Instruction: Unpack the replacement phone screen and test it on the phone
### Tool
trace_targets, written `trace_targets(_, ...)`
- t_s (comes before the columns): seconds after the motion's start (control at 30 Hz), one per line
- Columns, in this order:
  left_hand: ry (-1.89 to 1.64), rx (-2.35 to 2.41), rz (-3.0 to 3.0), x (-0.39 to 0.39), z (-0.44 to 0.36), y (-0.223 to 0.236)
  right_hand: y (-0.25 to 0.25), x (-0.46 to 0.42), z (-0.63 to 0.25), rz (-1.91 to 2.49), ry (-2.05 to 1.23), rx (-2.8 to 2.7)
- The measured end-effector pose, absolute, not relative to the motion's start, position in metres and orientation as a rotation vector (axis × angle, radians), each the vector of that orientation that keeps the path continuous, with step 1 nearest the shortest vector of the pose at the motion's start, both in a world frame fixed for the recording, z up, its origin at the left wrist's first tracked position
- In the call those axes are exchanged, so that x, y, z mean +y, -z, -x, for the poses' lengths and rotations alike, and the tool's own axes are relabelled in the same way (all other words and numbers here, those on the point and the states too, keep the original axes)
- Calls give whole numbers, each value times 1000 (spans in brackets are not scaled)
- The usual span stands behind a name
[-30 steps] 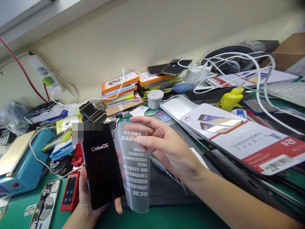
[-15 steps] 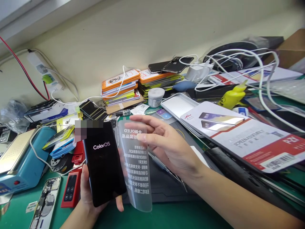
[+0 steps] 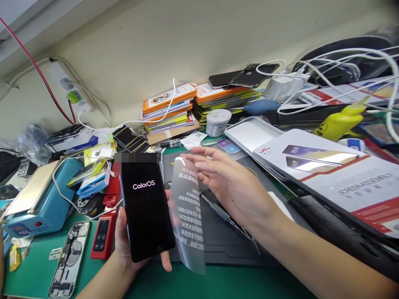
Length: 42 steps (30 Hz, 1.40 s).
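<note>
my left hand (image 3: 125, 249) is curled round the phone (image 3: 149, 220), its dark screen showing white lettering. my right hand (image 3: 229, 178), fingers partly curled, pinches the clear printed film (image 3: 187, 220) near its top, beside the phone, above the grey mat (image 3: 218, 245).

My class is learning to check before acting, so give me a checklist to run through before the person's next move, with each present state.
1. Phone supported by the left hand: ok.
2. Phone screen lit: ok, it shows "ColorOS".
3. Clear film held by the right hand: ok, near its top.
4. Dark mat free of tools: not ok, a metal tool lies there.
5. Screen free of dust: cannot tell.
</note>
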<state>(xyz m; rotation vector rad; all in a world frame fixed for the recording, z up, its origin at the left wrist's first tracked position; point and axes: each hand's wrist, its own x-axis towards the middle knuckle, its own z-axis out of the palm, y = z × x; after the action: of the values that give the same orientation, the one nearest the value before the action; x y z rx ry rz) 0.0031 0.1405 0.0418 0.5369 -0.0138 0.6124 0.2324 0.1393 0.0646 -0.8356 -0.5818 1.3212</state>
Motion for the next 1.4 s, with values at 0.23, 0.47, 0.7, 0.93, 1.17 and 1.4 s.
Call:
trace_targets(0.23, -607, -39, -515, 141, -4, -42, -58, 141, -230, 899, -1180, -584)
trace_targets(0.47, -598, -5, -495, 141, -4, -39, -56, 141, -229, 914, -1175, -586)
trace_targets(0.7, -597, 1, -498, 138, -6, -39, -56, 142, -228, 929, -1170, -640)
trace_targets(0.93, -596, -14, -501, 138, -4, -37, -50, 143, -228, 985, -1106, -745)
trace_targets(1.17, -601, 20, -487, 138, -4, -35, -44, 143, -227, 990, -1097, -763)
trace_targets(1.4, -606, 91, -538, 138, -4, -35, -45, 139, -227, 991, -1070, -761)
